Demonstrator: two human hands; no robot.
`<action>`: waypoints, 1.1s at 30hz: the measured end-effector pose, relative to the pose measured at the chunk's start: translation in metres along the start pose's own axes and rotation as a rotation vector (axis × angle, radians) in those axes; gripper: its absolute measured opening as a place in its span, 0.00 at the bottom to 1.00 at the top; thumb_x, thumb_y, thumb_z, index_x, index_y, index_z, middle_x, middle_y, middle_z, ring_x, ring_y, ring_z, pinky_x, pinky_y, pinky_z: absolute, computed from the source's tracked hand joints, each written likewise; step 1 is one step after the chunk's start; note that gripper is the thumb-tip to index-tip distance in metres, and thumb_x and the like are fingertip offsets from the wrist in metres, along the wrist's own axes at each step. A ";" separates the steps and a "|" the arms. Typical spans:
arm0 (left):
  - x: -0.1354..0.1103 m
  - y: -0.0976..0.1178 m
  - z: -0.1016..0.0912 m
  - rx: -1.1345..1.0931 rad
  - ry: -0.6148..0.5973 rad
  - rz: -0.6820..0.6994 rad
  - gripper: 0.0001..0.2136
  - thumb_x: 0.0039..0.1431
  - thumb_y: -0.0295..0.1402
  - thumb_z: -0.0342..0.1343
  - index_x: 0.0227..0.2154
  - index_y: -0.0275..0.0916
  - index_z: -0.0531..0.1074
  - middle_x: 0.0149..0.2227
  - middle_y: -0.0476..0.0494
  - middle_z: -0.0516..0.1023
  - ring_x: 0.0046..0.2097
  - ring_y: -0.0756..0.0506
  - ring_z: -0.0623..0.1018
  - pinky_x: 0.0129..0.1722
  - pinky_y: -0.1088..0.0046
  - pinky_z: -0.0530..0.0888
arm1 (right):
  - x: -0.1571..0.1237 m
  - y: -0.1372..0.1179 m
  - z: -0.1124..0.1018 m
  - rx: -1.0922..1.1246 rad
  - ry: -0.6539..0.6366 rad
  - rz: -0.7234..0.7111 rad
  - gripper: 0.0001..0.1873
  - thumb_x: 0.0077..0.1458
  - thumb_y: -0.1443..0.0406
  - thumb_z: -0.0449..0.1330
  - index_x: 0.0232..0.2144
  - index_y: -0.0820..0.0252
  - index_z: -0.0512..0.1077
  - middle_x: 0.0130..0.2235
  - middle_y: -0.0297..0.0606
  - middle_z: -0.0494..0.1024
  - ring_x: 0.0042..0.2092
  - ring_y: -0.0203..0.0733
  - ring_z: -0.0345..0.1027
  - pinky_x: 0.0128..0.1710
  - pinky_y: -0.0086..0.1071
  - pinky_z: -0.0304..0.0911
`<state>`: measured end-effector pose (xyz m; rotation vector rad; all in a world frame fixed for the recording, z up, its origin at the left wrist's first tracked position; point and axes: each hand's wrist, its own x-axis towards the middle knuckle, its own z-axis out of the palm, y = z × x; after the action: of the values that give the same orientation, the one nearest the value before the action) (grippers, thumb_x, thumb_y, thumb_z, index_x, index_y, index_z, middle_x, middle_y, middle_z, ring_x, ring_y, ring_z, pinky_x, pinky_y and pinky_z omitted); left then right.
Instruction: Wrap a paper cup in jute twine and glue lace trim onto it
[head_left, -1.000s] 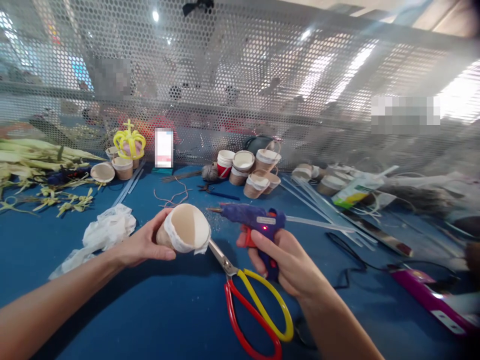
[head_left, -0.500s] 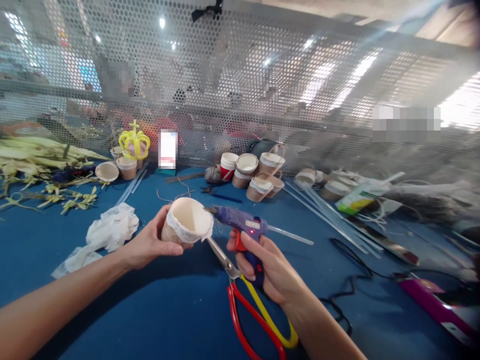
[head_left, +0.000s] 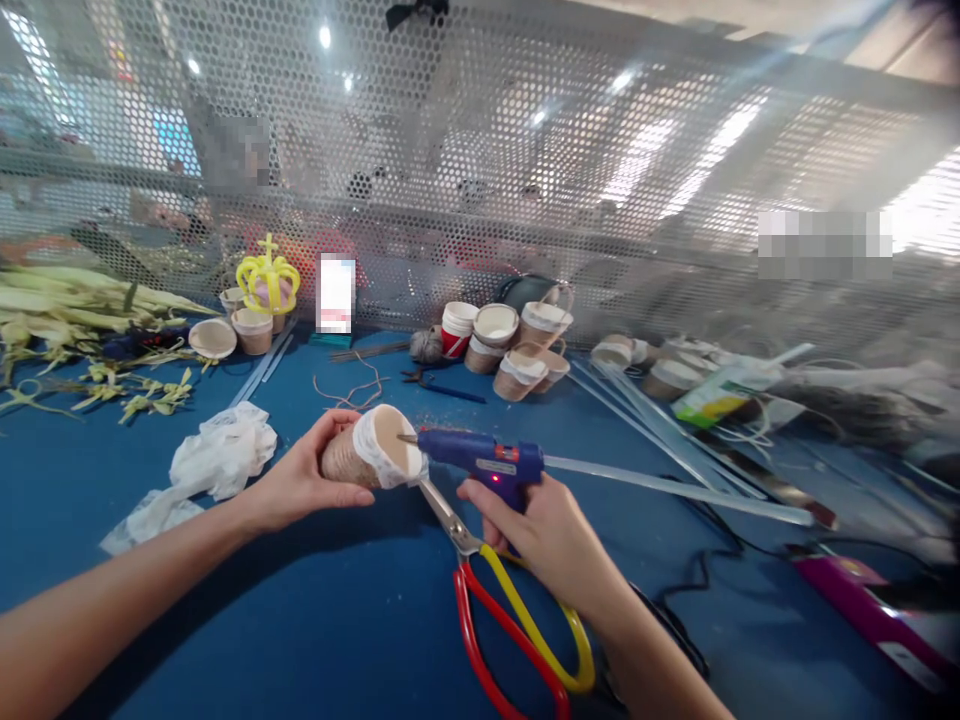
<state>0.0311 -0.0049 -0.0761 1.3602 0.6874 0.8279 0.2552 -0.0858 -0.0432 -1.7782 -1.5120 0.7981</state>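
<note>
My left hand [head_left: 319, 485] is wrapped round a twine-wound cup [head_left: 347, 458] with white lace trim [head_left: 369, 450] below its rim. The cup lies tilted, its pale mouth facing right. In my right hand [head_left: 551, 530] is a blue glue gun [head_left: 469, 455], its red light lit and a long clear glue stick [head_left: 675, 485] out of its back. The metal nozzle overlaps the cup's mouth; whether it touches, I cannot tell. Beneath the gun lie scissors [head_left: 463, 540] with one red and one yellow handle, their tips hidden behind the cup.
White lace fabric [head_left: 221, 450] lies crumpled on the blue table at left. Behind stand several twine-wrapped cups [head_left: 517, 375], a yellow crown [head_left: 268, 285] and a phone [head_left: 335, 295]. Clear glue sticks [head_left: 660, 430], a black cable [head_left: 705, 575] and a magenta device [head_left: 862, 600] lie at right.
The cup has tipped over further, its mouth now facing right. The glue gun has swung more level, its nozzle now in front of the cup's opening and its glue stick pointing far to the right.
</note>
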 end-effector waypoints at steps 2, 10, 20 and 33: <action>0.000 0.002 -0.001 0.019 -0.008 -0.001 0.29 0.35 0.27 0.66 0.41 0.42 0.59 0.39 0.49 0.65 0.35 0.49 0.69 0.35 0.73 0.69 | 0.000 0.001 -0.004 0.034 -0.052 -0.018 0.15 0.50 0.55 0.57 0.23 0.62 0.71 0.14 0.31 0.68 0.17 0.33 0.61 0.18 0.27 0.58; -0.003 -0.002 -0.008 -0.180 -0.265 -0.165 0.31 0.36 0.30 0.67 0.45 0.43 0.59 0.39 0.47 0.70 0.33 0.48 0.74 0.34 0.69 0.72 | 0.002 0.000 -0.014 0.064 -0.078 -0.071 0.17 0.50 0.55 0.56 0.25 0.65 0.73 0.15 0.31 0.68 0.18 0.32 0.61 0.19 0.26 0.59; -0.003 -0.006 -0.009 -0.249 -0.284 -0.160 0.33 0.36 0.29 0.68 0.46 0.43 0.59 0.39 0.47 0.70 0.35 0.47 0.75 0.36 0.69 0.75 | 0.000 -0.001 -0.024 0.021 -0.138 -0.053 0.17 0.49 0.55 0.56 0.26 0.64 0.73 0.14 0.30 0.67 0.18 0.33 0.62 0.21 0.27 0.60; -0.006 -0.005 -0.010 -0.401 -0.559 -0.247 0.27 0.46 0.44 0.61 0.47 0.34 0.63 0.32 0.40 0.75 0.28 0.48 0.76 0.24 0.77 0.74 | -0.001 -0.001 -0.024 0.148 -0.195 -0.077 0.15 0.49 0.56 0.57 0.26 0.64 0.72 0.14 0.29 0.66 0.17 0.30 0.59 0.19 0.25 0.59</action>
<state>0.0207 -0.0043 -0.0823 1.0425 0.2242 0.3323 0.2735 -0.0887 -0.0276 -1.5619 -1.5905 1.0421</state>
